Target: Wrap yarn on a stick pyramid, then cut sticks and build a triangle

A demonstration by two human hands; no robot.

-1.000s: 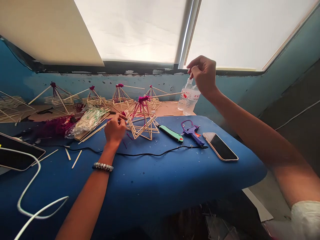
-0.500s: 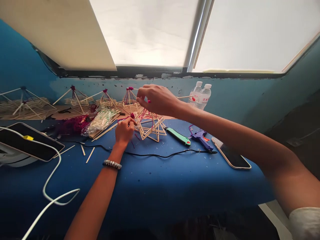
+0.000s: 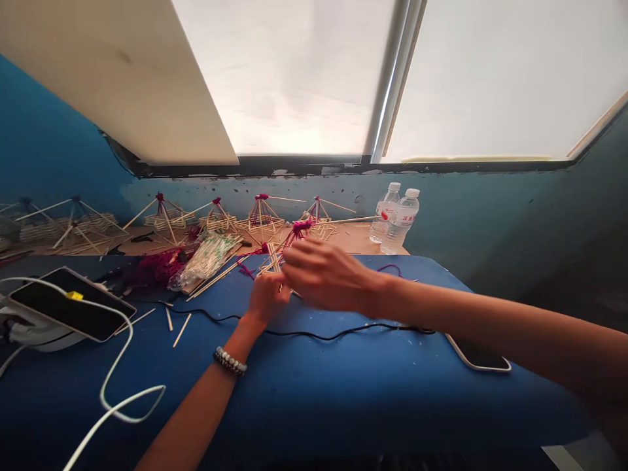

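Note:
A small pyramid-shaped frame of thin wooden sticks (image 3: 271, 258) stands on the blue table in front of me. Its peak is wrapped in magenta yarn (image 3: 301, 227), and its lower front is hidden by my hands. My left hand (image 3: 269, 297) is closed at the near left side of the frame, its fingertips out of sight. Touching or almost touching it, my right hand (image 3: 328, 275) crosses before the frame with curled fingers, slightly blurred. What either hand pinches cannot be made out. A loose magenta yarn end (image 3: 245, 268) shows left of the frame.
Similar stick frames (image 3: 262, 219) line the back ledge. Left are a bag of sticks (image 3: 209, 258), magenta yarn (image 3: 159, 268), a phone (image 3: 73, 304) and a white cable (image 3: 130, 340). Water bottles (image 3: 400, 222) stand back right. A black cord (image 3: 324, 337) crosses the blue table (image 3: 304, 399); another phone (image 3: 478, 353) lies right.
My right hand has come down from above the frame's top to its front, beside my left hand. My left hand has shifted right and nearer. The view has tilted slightly upward.

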